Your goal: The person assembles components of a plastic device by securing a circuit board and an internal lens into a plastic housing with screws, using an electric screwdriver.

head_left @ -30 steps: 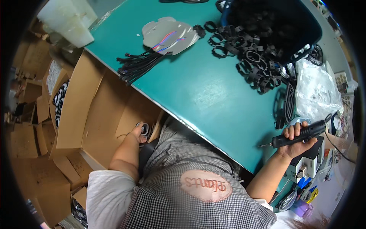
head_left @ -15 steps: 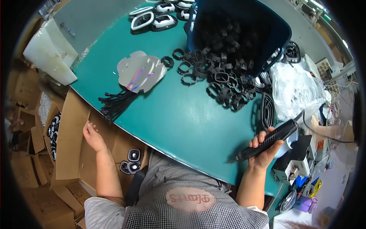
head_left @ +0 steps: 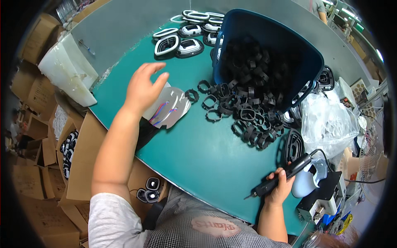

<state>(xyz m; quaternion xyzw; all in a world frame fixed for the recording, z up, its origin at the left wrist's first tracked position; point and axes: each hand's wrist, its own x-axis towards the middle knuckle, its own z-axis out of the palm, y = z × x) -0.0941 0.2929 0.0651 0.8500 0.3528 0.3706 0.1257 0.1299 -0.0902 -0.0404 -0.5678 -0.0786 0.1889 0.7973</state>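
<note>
My left hand [head_left: 144,89] reaches over the table with its fingers apart and nothing in them. Below and beside it lies a flat grey sheet [head_left: 175,108] with red and blue wires on it. A bundle of black cables [head_left: 147,132] runs from the sheet, partly covered by my forearm. In my right hand [head_left: 282,186] is a black electric screwdriver [head_left: 285,175], its thin bit pointing left over the table's near right part. White and black rounded-square frames [head_left: 167,46] lie in a group beyond my left hand.
A dark blue bin [head_left: 269,37] lies tipped on the green table [head_left: 198,161], black plastic rings [head_left: 248,115] spilling from it. Clear plastic bags [head_left: 326,120], a light blue holder [head_left: 304,182] and a black-and-white box [head_left: 322,198] stand right. A cardboard box [head_left: 84,161] is at the left.
My left hand has risen from over the cardboard box and moved up and right, beside the grey sheet. My right hand still holds the screwdriver. The whole view has shifted somewhat.
</note>
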